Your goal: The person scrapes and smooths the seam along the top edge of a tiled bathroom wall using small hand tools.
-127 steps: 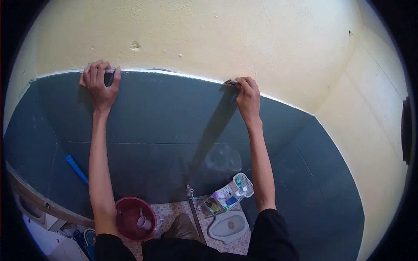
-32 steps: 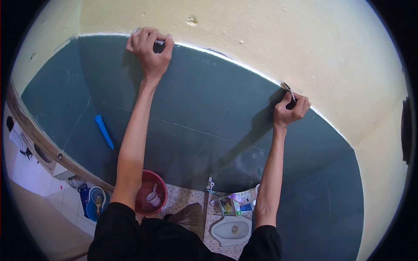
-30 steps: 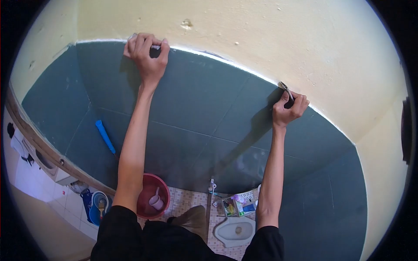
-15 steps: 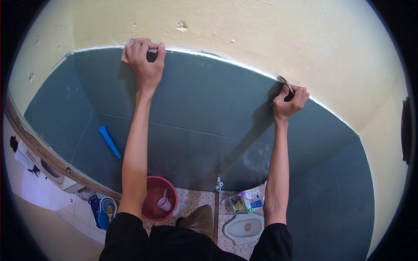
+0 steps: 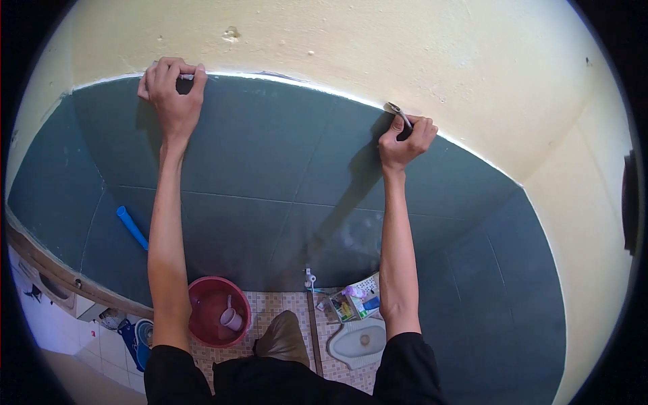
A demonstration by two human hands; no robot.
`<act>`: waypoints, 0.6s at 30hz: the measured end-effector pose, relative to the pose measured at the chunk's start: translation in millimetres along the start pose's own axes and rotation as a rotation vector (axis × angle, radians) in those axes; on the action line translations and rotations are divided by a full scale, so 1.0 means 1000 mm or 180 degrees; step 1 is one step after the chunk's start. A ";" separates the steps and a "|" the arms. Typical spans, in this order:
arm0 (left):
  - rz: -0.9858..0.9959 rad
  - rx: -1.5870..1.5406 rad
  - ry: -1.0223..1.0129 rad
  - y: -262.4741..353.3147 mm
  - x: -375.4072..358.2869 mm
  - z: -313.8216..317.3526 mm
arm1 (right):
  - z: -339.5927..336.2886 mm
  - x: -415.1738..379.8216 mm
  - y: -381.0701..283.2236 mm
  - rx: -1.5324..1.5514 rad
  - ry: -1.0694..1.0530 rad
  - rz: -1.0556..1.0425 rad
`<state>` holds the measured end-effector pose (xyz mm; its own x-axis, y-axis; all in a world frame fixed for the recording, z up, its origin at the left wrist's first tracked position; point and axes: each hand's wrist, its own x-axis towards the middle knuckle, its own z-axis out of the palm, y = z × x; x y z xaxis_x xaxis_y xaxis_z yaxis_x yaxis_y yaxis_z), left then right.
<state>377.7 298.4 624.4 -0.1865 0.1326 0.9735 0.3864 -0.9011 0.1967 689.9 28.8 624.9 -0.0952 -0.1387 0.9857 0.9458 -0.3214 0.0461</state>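
Observation:
My left hand (image 5: 174,84) is closed at the top edge of the green-grey wall tiles (image 5: 250,142), fingers bent over and thumb pressed in. A bit of something pale shows between thumb and fingers; I cannot tell what it is. Further right, my right hand (image 5: 408,143) grips a slim tool with a flat metal end (image 5: 397,109). The tool's tip points up and left, right at the white line (image 5: 358,98) where the tiles meet the cream wall (image 5: 405,47). Both arms are stretched up, and the right one throws a shadow on the tiles.
Below are a red basin (image 5: 202,331) with a pink dipper (image 5: 231,318), a tap (image 5: 309,279), a basket of bottles (image 5: 341,309) and a squat toilet (image 5: 358,344). A blue pipe-like handle (image 5: 131,226) leans at the left. A wooden ledge (image 5: 57,266) borders the lower left.
The view has turned to the right, so wall, floor things and both hands appear further left. Against the tiles, both hands stay at nearly the same places with the same grips.

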 end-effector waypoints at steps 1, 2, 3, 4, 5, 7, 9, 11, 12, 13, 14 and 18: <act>-0.0026 -0.0004 0.0028 0.000 -0.001 0.001 | 0.000 0.000 0.000 0.0008 -0.0007 0.0015; -0.0047 -0.0001 0.0057 0.000 -0.001 0.001 | -0.001 0.000 0.000 0.0006 -0.0002 0.0020; -0.0039 0.0003 0.0061 0.001 -0.001 0.001 | 0.000 0.000 0.001 -0.0010 -0.0005 0.0028; -0.0070 -0.0006 0.0101 0.002 -0.002 0.002 | 0.001 0.000 0.001 -0.0021 -0.0008 0.0035; -0.0100 -0.0012 0.0144 0.003 -0.001 0.002 | 0.002 0.001 0.002 -0.0008 0.0004 0.0034; -0.0122 -0.0054 0.0104 0.005 0.000 -0.001 | 0.001 0.000 0.000 -0.0054 0.0023 0.0008; -0.0140 -0.0089 0.0065 0.006 0.001 -0.004 | 0.000 0.000 0.000 -0.0045 0.0007 0.0032; -0.0194 -0.0094 -0.0093 0.006 0.003 -0.007 | 0.000 0.000 0.000 -0.0044 -0.0006 0.0052; -0.0184 -0.0084 -0.0085 0.007 0.003 -0.007 | 0.001 0.000 0.000 -0.0051 0.0006 0.0042; -0.0190 -0.0086 -0.0092 0.007 0.002 -0.007 | 0.001 0.000 0.000 -0.0059 0.0021 0.0035; -0.0191 -0.0086 -0.0100 0.007 0.003 -0.007 | 0.001 0.000 0.001 -0.0047 0.0038 0.0045; -0.0237 -0.0136 -0.0150 0.008 0.003 -0.009 | 0.002 0.001 0.002 -0.0057 0.0029 -0.0022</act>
<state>372.4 288.1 627.7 -0.1703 0.2182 0.9609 0.3340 -0.9047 0.2646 692.1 29.6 626.1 -0.1048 -0.1450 0.9839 0.9395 -0.3390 0.0501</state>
